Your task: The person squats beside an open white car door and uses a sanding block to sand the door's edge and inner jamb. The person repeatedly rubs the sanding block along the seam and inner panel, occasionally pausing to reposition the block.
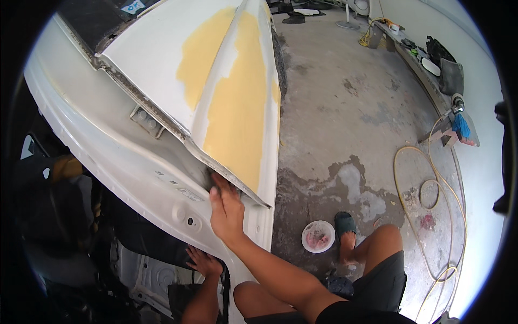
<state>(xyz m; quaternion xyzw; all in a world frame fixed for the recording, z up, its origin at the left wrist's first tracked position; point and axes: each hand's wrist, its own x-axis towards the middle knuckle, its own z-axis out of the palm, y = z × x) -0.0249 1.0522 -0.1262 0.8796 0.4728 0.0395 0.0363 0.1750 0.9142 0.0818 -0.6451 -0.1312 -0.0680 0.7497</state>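
Note:
A white car panel (pixel 145 65) bears broad, smooth yellow filler patches (pixel 237 129). My right hand (pixel 229 213) reaches into the gap beneath the panel's lower edge, against the white door pillar (pixel 167 189). Its fingers are stretched out, but some fingertips are hidden by the panel edge. I see nothing held in the part of the hand that shows. Lower down, my left hand (pixel 205 263) rests with spread fingers at the inner edge of the car's door opening, holding nothing visible.
By my sandalled foot (pixel 345 229) stands a white bucket (pixel 318 236) with pinkish contents, on wet concrete. A coiled hose (pixel 399 173) lies at the right. Along the wall runs a bench (pixel 415 65) with tools and a blue cloth (pixel 461 125). The dark car interior (pixel 59 216) is at the left.

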